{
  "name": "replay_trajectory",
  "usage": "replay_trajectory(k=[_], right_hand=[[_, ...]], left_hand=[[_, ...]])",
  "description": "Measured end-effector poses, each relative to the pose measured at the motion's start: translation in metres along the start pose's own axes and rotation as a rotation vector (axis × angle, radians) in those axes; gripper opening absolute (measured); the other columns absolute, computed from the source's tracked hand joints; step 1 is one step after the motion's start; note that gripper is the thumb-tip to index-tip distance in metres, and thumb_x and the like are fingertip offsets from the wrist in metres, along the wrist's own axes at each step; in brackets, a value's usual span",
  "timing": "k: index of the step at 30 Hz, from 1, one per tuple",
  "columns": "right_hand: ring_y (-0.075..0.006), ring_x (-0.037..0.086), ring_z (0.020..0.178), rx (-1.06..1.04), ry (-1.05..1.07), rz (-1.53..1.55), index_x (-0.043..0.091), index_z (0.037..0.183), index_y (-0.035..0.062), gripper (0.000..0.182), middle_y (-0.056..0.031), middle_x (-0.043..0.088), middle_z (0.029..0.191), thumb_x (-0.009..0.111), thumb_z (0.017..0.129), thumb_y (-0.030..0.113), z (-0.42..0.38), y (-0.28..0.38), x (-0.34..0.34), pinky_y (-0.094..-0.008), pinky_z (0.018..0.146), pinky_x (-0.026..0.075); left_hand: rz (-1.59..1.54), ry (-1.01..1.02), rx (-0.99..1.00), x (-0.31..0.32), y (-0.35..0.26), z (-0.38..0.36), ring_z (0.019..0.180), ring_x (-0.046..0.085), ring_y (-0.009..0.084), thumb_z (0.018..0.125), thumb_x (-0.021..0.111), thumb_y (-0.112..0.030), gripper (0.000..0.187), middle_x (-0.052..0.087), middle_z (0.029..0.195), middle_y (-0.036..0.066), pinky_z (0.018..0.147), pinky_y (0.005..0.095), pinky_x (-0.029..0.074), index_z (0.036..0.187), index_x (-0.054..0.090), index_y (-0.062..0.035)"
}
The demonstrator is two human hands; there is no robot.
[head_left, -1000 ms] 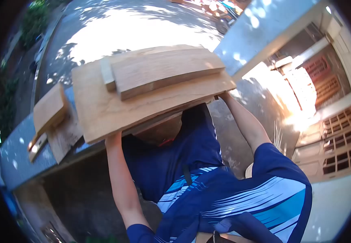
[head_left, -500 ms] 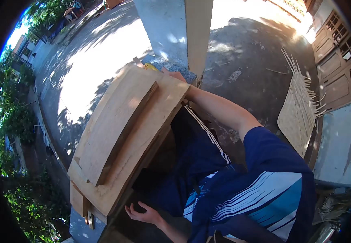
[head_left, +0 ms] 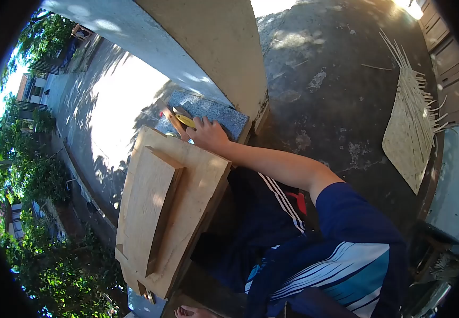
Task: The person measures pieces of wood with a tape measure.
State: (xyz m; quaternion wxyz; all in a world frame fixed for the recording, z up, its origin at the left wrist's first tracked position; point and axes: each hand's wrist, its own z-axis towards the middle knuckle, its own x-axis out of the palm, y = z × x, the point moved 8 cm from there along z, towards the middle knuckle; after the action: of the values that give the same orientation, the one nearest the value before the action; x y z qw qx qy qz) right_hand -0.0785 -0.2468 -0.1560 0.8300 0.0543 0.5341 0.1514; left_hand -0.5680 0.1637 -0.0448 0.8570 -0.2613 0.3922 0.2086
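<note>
Yellow object (head_left: pixel 185 121) at tip of right grip (head_left: pixel 211 135)

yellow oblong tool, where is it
Head view, left of centre: the yellow oblong tool is beside the bare right hand, beyond the flat tan wooden board.

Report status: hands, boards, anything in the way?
Right hand at yellow object, grip unclear; left hand low, partly out of frame. Curved wood piece on wide board. Wooden stick close by, possibly in the way.
</note>
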Motion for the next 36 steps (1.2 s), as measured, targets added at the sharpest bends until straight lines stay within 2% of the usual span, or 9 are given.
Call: replay_trajectory(k=[3,6,9,12,15,16,25,26,36], right_hand=[[-0.0366,0.057,0.107,0.038,0.130,0.181,0.063,0.112,0.0076,0.039,-0.0201,0.057,0.114,0.067,0.082,0.033,0.000,-0.021,-0.025,-0.0480,0.082,0.052],[-0.0378,0.051,0.116,0.090,0.198,0.295,0.058,0.123,0.0045,0.061,-0.0213,0.052,0.121,0.074,0.078,0.041,0.002,-0.044,-0.060,-0.0500,0.098,0.045],[-0.0391,0.042,0.131,0.019,0.228,0.207,0.055,0.133,0.0052,0.077,-0.0265,0.044,0.138,0.074,0.076,0.052,0.001,-0.053,-0.059,-0.0522,0.107,0.038],[-0.0379,0.033,0.142,-0.103,0.040,0.205,0.053,0.139,0.0085,0.070,-0.0243,0.037,0.150,0.070,0.083,0.046,-0.005,-0.035,-0.074,-0.0553,0.114,0.031],[-0.0365,0.026,0.149,-0.603,-0.072,0.086,0.051,0.144,0.0131,0.059,-0.0150,0.032,0.160,0.061,0.092,0.040,-0.011,0.010,-0.062,-0.0597,0.118,0.024],[-0.0351,0.022,0.151,-0.744,0.073,-0.135,0.049,0.147,0.0168,0.053,-0.0076,0.029,0.163,0.051,0.098,0.035,-0.013,0.026,-0.036,-0.0621,0.120,0.020],[-0.0493,0.016,0.150,-0.928,0.184,-0.135,0.035,0.157,0.0105,0.064,-0.0141,0.028,0.163,0.046,0.100,0.039,0.009,0.069,0.018,-0.0663,0.113,0.032],[-0.0408,0.021,0.151,-0.953,0.158,-0.345,0.034,0.156,0.0084,0.062,-0.0158,0.031,0.161,0.041,0.105,0.042,0.006,0.064,0.010,-0.0553,0.117,0.034],[-0.0393,0.024,0.148,-1.036,0.275,-0.247,0.035,0.155,0.0090,0.061,-0.0161,0.033,0.158,0.043,0.104,0.041,0.012,0.067,0.023,-0.0547,0.116,0.033]], left_hand=[[0.038,-0.004,0.000,-0.007,-0.012,0.008,0.101,0.061,0.0305,0.099,0.065,-0.024,0.037,0.057,0.125,0.017,0.087,0.0403,0.052,0.122,0.055,0.0034],[0.071,0.003,-0.005,-0.012,-0.020,0.014,0.101,0.061,0.0306,0.100,0.063,-0.022,0.034,0.056,0.125,0.017,0.089,0.0408,0.051,0.121,0.055,0.0037],[0.089,0.009,-0.006,-0.014,-0.030,0.018,0.102,0.060,0.0307,0.101,0.061,-0.020,0.032,0.056,0.125,0.017,0.090,0.0413,0.051,0.120,0.056,0.0039],[0.099,0.010,0.004,-0.018,-0.036,0.021,0.103,0.060,0.0308,0.102,0.060,-0.019,0.029,0.055,0.126,0.018,0.092,0.0418,0.050,0.120,0.056,0.0042],[0.081,0.007,0.054,-0.017,-0.041,0.026,0.103,0.059,0.0306,0.103,0.058,-0.021,0.030,0.055,0.124,0.018,0.092,0.0419,0.050,0.120,0.056,0.0038],[0.069,0.001,0.079,-0.016,-0.043,0.028,0.103,0.059,0.0305,0.104,0.057,-0.023,0.031,0.055,0.124,0.018,0.093,0.0418,0.050,0.121,0.055,0.0035],[0.103,-0.004,0.012,-0.030,-0.059,0.023,0.104,0.059,0.0312,0.104,0.056,-0.023,0.032,0.057,0.120,0.017,0.093,0.0419,0.049,0.123,0.055,0.0024],[0.108,0.003,0.004,-0.031,-0.061,0.022,0.104,0.059,0.0313,0.104,0.056,-0.023,0.032,0.057,0.121,0.017,0.093,0.0419,0.049,0.123,0.055,0.0024],[0.118,-0.013,0.001,-0.041,-0.032,0.006,0.100,0.059,0.0305,0.104,0.057,-0.022,0.030,0.056,0.121,0.017,0.091,0.0417,0.050,0.122,0.055,0.0023]])
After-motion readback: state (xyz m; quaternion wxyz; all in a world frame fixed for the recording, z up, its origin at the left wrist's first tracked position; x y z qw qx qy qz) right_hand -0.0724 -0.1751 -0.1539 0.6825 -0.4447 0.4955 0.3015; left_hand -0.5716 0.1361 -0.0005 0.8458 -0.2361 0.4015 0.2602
